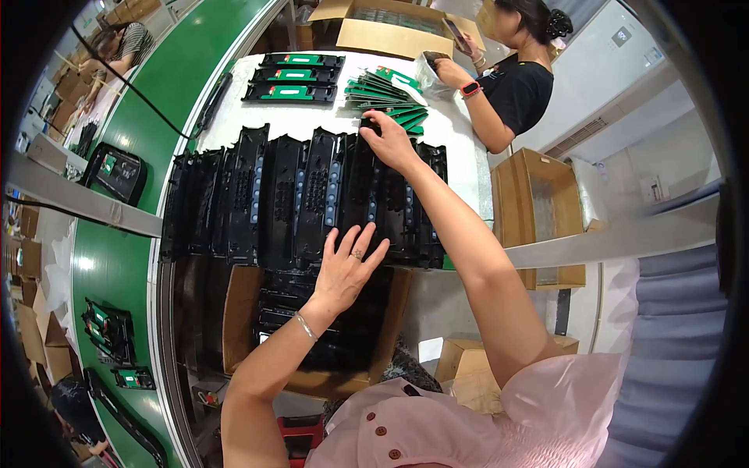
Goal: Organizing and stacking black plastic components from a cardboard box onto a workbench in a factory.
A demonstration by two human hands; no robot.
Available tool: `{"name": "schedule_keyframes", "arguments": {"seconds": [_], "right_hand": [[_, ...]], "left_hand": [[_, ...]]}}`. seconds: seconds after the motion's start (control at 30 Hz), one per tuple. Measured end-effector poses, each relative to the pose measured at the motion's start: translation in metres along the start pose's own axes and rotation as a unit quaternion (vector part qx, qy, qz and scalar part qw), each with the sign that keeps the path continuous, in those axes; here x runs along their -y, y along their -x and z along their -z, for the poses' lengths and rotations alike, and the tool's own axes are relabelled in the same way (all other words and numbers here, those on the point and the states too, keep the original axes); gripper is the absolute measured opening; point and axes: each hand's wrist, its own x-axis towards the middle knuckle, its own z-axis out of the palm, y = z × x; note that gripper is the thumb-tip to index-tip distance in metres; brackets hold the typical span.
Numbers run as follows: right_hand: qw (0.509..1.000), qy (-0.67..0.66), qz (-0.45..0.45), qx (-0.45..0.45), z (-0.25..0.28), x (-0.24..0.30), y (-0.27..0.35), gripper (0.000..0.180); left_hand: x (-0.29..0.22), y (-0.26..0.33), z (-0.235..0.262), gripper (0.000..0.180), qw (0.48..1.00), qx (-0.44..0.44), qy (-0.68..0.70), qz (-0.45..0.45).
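Note:
A row of long black plastic panels (273, 199) lies side by side across the white work surface, several with blue round buttons along one edge. My left hand (347, 269) is at the near ends of the panels, its fingers spread over the black plastic. At the far end of one panel in the right half of the row, my right hand (388, 140) has its fingers and thumb bent around the panel's end. Just beyond that hand is a fanned pile of green circuit boards (386, 93).
Three black panels with green boards (290, 80) lie at the far left of the surface. Below the row stands a cardboard box (242, 312) of black parts. A green conveyor (117, 265) runs along the left. Far right, a person (511, 86) holds a phone and a clear bag.

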Motion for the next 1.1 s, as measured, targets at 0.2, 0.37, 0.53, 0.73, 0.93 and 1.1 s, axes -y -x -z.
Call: {"name": "schedule_keyframes", "arguments": {"seconds": [0.2,0.37,0.53,0.73,0.93,1.1], "right_hand": [[0.990,0.052,0.127,-0.019,-0.016,0.010,0.001,0.031],[0.992,-0.079,0.081,-0.058,0.016,0.089,0.062,0.045],[0.971,-0.179,0.156,0.031,-0.022,0.158,0.253,0.025],[0.845,-0.067,-0.209,0.487,-0.274,-0.014,0.420,0.051],[0.860,0.043,-0.053,0.506,-0.472,-0.107,0.419,0.079],[0.868,0.146,0.002,0.475,-0.502,-0.110,0.452,0.080]], "left_hand": [[0.015,0.008,-0.019,0.047,0.998,-0.043,0.049,0.000],[-0.003,0.064,0.025,0.044,0.939,-0.188,0.245,0.148],[-0.031,0.222,-0.104,0.041,0.611,-0.262,0.388,0.638],[-0.047,0.386,-0.312,0.078,0.247,-0.157,0.283,0.913],[-0.006,0.445,-0.413,0.091,0.152,-0.302,0.249,0.907],[-0.012,0.445,-0.420,0.091,0.213,-0.202,0.128,0.947]]}}
